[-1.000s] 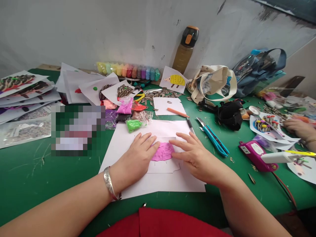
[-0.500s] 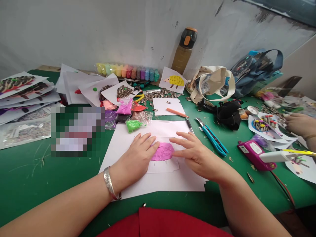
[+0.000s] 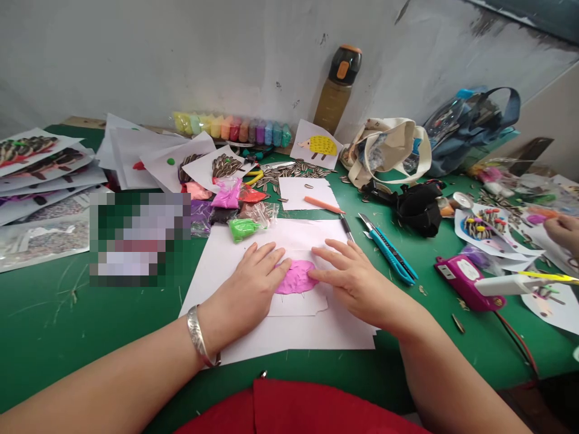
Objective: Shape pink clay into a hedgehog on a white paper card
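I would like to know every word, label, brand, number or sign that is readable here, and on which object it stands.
No text is clearly readable.
White label on the magenta device: too small and blurred to read.
Drinking bottle: faint marks on its side, too small to read.
Pixelated patch at left: any writing is hidden.

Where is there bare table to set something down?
Left: the mostly bare green tabletop between the left forearm and the speckled clear plastic bag. Right: a smaller patch between the right forearm and magenta plastic box, with one striped seed. Crowded: behind the white paper sheets, among colourful plastic packets and loose seeds.
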Demonstrator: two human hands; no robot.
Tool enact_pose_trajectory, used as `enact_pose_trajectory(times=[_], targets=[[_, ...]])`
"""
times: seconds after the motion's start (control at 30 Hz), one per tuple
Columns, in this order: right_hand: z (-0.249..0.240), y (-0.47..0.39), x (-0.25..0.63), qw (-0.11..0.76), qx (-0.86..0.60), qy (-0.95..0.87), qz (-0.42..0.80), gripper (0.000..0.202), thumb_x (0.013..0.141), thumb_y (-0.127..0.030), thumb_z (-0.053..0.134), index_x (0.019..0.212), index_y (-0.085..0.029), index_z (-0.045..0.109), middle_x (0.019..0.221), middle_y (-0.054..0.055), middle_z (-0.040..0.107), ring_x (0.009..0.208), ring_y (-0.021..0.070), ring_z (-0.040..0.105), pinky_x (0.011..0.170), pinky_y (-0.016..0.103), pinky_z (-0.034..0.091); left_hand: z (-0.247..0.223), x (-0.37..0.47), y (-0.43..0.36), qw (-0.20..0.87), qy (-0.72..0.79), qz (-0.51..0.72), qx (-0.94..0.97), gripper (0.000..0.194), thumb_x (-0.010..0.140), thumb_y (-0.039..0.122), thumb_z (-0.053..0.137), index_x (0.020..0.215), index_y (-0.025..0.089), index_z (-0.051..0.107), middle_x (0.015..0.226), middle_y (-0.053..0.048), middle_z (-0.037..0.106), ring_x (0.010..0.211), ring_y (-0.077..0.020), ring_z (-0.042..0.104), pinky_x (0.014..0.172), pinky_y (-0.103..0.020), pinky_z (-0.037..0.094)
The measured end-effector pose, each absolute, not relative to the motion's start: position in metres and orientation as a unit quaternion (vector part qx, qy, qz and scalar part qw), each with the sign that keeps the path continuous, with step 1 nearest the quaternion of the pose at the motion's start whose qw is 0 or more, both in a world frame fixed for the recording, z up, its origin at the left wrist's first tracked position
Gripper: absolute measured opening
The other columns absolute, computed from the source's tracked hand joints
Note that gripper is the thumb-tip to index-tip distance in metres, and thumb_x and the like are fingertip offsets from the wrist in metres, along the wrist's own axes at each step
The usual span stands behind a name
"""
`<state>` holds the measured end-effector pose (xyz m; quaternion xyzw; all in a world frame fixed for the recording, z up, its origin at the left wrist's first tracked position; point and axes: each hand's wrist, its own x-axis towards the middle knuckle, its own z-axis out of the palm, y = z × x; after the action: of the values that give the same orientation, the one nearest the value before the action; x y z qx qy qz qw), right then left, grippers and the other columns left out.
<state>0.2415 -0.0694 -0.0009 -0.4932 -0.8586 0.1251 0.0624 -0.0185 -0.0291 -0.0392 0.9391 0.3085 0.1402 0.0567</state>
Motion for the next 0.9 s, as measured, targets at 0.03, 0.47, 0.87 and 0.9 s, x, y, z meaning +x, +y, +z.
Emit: enact_pose_trajectory(times=[0.03, 0.47, 0.87, 0.9], targets=[[-0.001, -0.069, 0.241, 0.058, -0.494, -0.859, 0.122, 0.059, 0.086, -0.001, 0.046, 0.124, -0.038, 0.069, 0.152, 0.001, 0.049, 0.145, 0.0355, 0.034, 0.113, 0.071, 0.028, -0.039, -0.019, -0.029, 0.058, 0.308, 0.141, 0.939, 0.056, 0.083, -0.007, 0.038, 0.131, 0.009, 0.061, 0.138, -0.019, 0.06, 0.134, -0.0355, 0.048, 0.109, -0.063, 0.042], [-0.007, -0.064, 0.236, 0.081, -0.507, -0.85, 0.12, 0.065, 0.083, 0.004, 0.042, 0.131, -0.034, 0.065, 0.155, 0.004, 0.046, 0.147, 0.0322, 0.032, 0.115, 0.067, 0.029, -0.039, -0.021, -0.028, 0.087, 0.307, 0.153, 0.935, 0.061, 0.085, -0.005, 0.036, 0.142, 0.012, 0.05, 0.143, -0.014, 0.058, 0.137, -0.0329, 0.047, 0.112, -0.06, 0.041], [0.011, -0.055, 0.215, 0.028, -0.486, -0.869, 0.088, 0.069, 0.079, 0.005, 0.041, 0.137, -0.028, 0.06, 0.154, 0.008, 0.045, 0.144, 0.0344, 0.034, 0.115, 0.064, 0.03, -0.038, -0.033, -0.013, 0.09, 0.319, 0.249, 0.91, 0.045, 0.089, 0.003, 0.039, 0.123, 0.011, 0.067, 0.128, -0.013, 0.069, 0.124, -0.0243, 0.062, 0.109, -0.043, 0.05], [0.014, -0.054, 0.212, 0.011, -0.479, -0.874, 0.08, 0.07, 0.079, 0.004, 0.042, 0.138, -0.029, 0.059, 0.155, 0.008, 0.045, 0.144, 0.0353, 0.034, 0.114, 0.066, 0.028, -0.037, -0.033, -0.012, 0.081, 0.313, 0.262, 0.909, 0.046, 0.087, 0.001, 0.038, 0.121, 0.011, 0.068, 0.126, -0.012, 0.07, 0.124, -0.0246, 0.062, 0.11, -0.043, 0.05]])
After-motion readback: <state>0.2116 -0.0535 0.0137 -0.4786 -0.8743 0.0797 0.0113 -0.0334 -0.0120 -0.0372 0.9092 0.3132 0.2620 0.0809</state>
